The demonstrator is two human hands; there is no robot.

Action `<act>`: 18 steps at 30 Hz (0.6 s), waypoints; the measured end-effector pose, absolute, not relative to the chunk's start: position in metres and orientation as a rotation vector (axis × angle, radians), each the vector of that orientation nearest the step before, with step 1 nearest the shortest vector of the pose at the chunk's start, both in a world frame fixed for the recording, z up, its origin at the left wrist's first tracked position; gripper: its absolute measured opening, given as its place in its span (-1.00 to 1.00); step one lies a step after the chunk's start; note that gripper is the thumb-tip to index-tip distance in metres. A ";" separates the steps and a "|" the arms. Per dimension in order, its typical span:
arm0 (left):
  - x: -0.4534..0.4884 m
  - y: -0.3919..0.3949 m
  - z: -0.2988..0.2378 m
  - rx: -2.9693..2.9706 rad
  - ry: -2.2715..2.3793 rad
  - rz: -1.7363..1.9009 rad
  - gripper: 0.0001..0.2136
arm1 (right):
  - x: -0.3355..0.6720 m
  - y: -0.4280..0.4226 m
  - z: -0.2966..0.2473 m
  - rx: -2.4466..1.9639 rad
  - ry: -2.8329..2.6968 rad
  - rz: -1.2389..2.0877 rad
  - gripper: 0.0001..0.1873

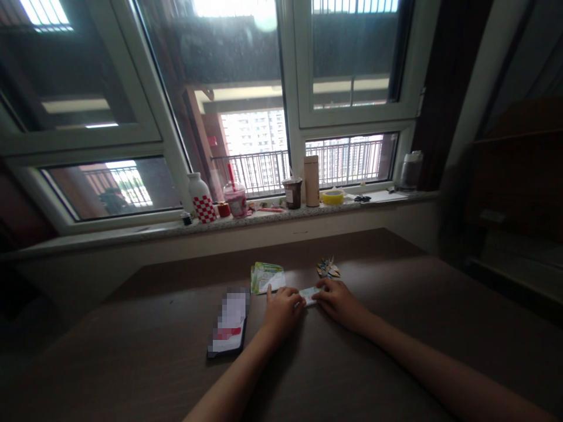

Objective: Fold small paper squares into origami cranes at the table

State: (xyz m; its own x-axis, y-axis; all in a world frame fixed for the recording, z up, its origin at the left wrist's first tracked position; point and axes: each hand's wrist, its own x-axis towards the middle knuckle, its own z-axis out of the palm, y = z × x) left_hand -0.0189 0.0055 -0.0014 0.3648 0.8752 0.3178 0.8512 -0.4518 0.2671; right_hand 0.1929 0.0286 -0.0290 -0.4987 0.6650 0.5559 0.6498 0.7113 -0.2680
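Between my two hands lies a small flat pale piece, white and light green, like a card or folded paper (309,295), on the brown table. My left hand (281,309) grips its left end with fingers curled, one finger pointing up and away. At the right end, the fingers of my right hand (338,303) press on it. Just beyond my left hand is a small pile of green-and-white printed cards or papers (269,276). A little heap of colourful folded paper bits (328,268) sits beyond my right hand.
A phone (229,321) with a blurred screen lies left of my left forearm on the table (145,328). Along the windowsill (264,218) stand a checkered bottle (202,199), drink cups (235,199), a tan cylinder (311,181), yellow tape (333,197) and scissors (363,198).
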 end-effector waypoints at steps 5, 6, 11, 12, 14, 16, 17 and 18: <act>-0.017 0.003 0.004 2.536 1.629 0.625 -0.76 | 0.192 0.026 -0.027 -1.047 -2.305 -0.044 -0.79; -0.017 0.003 0.005 2.530 1.635 0.620 -0.76 | 0.192 0.026 -0.026 -1.060 -2.314 -0.059 -0.79; -0.015 0.001 0.009 2.530 1.666 0.595 -0.76 | 0.191 0.023 -0.021 -1.073 -2.354 -0.093 -0.74; -0.015 0.001 0.009 2.538 1.672 0.589 -0.76 | 0.191 0.022 -0.021 -1.059 -2.357 -0.088 -0.71; -0.015 0.001 0.008 2.559 1.689 0.581 -0.76 | 0.191 0.022 -0.020 -1.022 -2.360 -0.073 -0.64; -0.015 0.002 0.007 2.574 1.708 0.575 -0.76 | 0.191 0.022 -0.020 -0.984 -2.367 -0.052 -0.62; -0.014 0.002 0.007 2.572 1.715 0.574 -0.75 | 0.192 0.022 -0.020 -0.972 -2.370 -0.042 -0.63; -0.014 0.002 0.006 2.565 1.716 0.575 -0.75 | 0.192 0.022 -0.020 -0.965 -2.370 -0.031 -0.65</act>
State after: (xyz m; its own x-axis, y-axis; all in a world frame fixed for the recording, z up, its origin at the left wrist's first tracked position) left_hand -0.0145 0.0022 0.0062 0.3353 0.8937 0.2980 0.8928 -0.4024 0.2024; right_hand 0.1921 0.0221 -0.0203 -0.5743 0.6344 0.5174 0.6476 0.7387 -0.1870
